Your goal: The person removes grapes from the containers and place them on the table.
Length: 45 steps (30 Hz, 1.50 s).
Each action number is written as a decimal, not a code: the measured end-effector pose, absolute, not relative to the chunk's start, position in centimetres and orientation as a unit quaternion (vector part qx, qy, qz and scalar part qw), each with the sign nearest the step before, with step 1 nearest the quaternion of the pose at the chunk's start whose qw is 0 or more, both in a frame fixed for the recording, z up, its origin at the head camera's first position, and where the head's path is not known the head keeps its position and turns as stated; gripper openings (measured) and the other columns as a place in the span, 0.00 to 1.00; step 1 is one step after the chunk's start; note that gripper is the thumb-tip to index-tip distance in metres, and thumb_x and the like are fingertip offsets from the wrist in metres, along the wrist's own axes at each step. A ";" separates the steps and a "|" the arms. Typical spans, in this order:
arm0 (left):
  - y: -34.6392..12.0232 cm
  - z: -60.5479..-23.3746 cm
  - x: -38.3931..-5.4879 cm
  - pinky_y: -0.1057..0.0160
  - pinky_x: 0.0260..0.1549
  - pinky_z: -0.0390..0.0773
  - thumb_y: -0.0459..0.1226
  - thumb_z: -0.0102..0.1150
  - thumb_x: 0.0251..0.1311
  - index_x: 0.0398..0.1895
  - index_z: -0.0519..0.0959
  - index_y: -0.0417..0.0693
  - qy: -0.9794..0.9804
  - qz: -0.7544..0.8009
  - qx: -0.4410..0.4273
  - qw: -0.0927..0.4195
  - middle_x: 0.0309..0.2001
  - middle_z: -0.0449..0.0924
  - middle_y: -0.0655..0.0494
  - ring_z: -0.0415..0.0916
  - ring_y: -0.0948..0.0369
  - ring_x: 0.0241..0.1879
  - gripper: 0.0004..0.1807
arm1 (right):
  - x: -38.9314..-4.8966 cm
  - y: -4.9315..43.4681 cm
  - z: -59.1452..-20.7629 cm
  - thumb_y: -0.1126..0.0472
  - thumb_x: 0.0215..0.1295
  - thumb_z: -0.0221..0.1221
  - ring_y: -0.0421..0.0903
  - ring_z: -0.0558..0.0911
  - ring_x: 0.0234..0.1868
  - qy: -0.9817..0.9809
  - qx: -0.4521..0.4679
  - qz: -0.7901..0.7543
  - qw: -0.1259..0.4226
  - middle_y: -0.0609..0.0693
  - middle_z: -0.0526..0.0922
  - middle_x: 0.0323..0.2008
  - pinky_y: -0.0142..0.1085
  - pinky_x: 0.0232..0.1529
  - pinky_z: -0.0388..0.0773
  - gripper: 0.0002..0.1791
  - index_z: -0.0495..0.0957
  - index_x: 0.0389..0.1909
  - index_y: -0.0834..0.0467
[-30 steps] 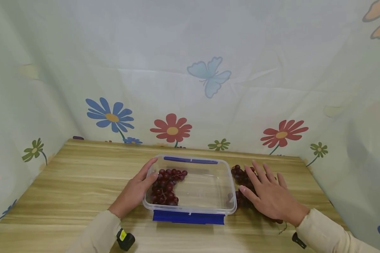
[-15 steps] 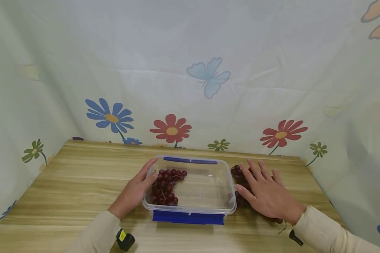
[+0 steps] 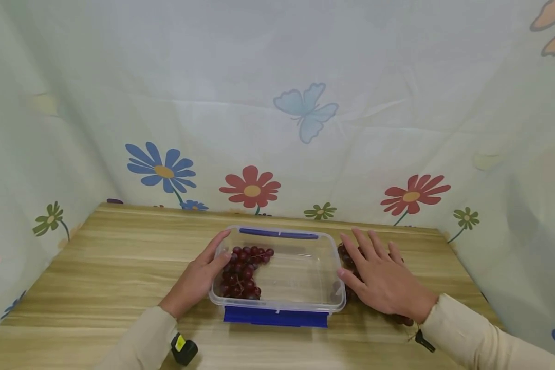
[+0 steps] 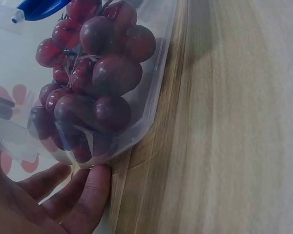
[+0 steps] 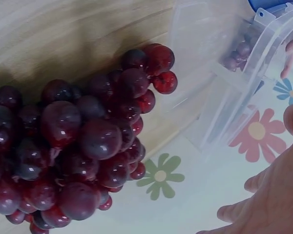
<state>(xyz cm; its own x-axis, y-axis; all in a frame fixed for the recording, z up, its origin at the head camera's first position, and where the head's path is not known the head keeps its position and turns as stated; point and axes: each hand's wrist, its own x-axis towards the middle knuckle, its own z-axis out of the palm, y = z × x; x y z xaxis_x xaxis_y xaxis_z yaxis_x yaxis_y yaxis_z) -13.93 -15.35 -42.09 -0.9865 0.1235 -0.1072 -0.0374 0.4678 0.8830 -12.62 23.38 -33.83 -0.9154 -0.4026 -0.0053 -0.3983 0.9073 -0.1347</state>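
Observation:
A clear plastic food container [image 3: 300, 306] with blue clips stands on the table, a bunch of red grapes [image 3: 245, 272] at its left end. My left hand [image 3: 196, 280] holds the container's left side, thumb at the rim and fingertips [image 4: 95, 187] against the outer wall. Another, larger bunch of grapes [image 5: 78, 146] lies on the table to the right of the container. My right hand [image 3: 386, 280] is over that bunch, fingers spread and straight, and hides most of it in the head view. Its thumb is close to the container's right rim; whether they touch I cannot tell.
The wood-grain table [image 3: 120, 246] runs back to a white curtain [image 3: 203, 61] printed with flowers and butterflies. More curtain encloses the left and right sides. A dark wrist device [image 3: 184, 350] sits at the left cuff.
My right hand has shifted left above the loose bunch, closer to the container. My left hand, the container and both bunches look unmoved.

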 end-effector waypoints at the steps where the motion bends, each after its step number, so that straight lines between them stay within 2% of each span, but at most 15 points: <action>1: -15.3 -42.1 -13.9 0.29 0.77 0.49 0.61 0.37 0.80 0.81 0.48 0.86 0.853 0.515 0.026 0.078 0.86 0.47 0.55 0.45 0.42 0.84 0.30 | -12.6 23.3 -33.8 0.32 0.80 0.42 0.70 0.46 0.84 0.976 -0.207 -0.064 0.016 0.59 0.47 0.85 0.77 0.75 0.45 0.42 0.46 0.85 0.47; 12: -15.6 -42.5 -14.0 0.30 0.78 0.51 0.58 0.39 0.81 0.81 0.49 0.86 0.848 0.523 0.036 0.073 0.85 0.48 0.55 0.46 0.43 0.84 0.29 | -12.8 22.3 -33.4 0.30 0.80 0.39 0.68 0.46 0.85 0.975 -0.214 -0.061 0.023 0.57 0.46 0.85 0.75 0.76 0.45 0.42 0.47 0.85 0.47; 21: -15.5 -42.5 -14.0 0.30 0.77 0.52 0.62 0.39 0.79 0.81 0.49 0.87 0.849 0.522 0.035 0.074 0.85 0.50 0.54 0.48 0.43 0.83 0.30 | -13.0 21.6 -33.3 0.31 0.80 0.39 0.68 0.46 0.84 0.973 -0.223 -0.060 0.027 0.58 0.46 0.85 0.76 0.76 0.44 0.42 0.48 0.85 0.49; 32: -15.5 -42.2 -14.0 0.29 0.77 0.51 0.66 0.38 0.77 0.81 0.49 0.86 0.848 0.523 0.032 0.076 0.85 0.48 0.55 0.46 0.43 0.84 0.32 | -13.2 20.7 -33.3 0.31 0.80 0.40 0.68 0.47 0.84 0.970 -0.232 -0.062 0.025 0.57 0.45 0.86 0.75 0.77 0.44 0.42 0.47 0.85 0.49; 45: -15.4 -42.1 -13.8 0.28 0.77 0.52 0.65 0.38 0.77 0.80 0.49 0.88 0.848 0.523 0.029 0.077 0.85 0.49 0.54 0.47 0.42 0.84 0.31 | -13.4 20.0 -33.2 0.30 0.79 0.40 0.66 0.46 0.85 0.967 -0.245 -0.060 0.038 0.55 0.43 0.86 0.73 0.78 0.42 0.43 0.46 0.85 0.48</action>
<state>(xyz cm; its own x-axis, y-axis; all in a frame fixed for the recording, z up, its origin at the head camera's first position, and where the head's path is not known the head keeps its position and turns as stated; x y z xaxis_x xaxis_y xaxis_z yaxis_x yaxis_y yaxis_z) -13.79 -15.42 -42.05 -0.9864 0.1299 -0.1005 -0.0314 0.4515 0.8917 -13.43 20.00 -33.18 -0.8768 -0.4789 -0.0433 -0.4697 0.8724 -0.1355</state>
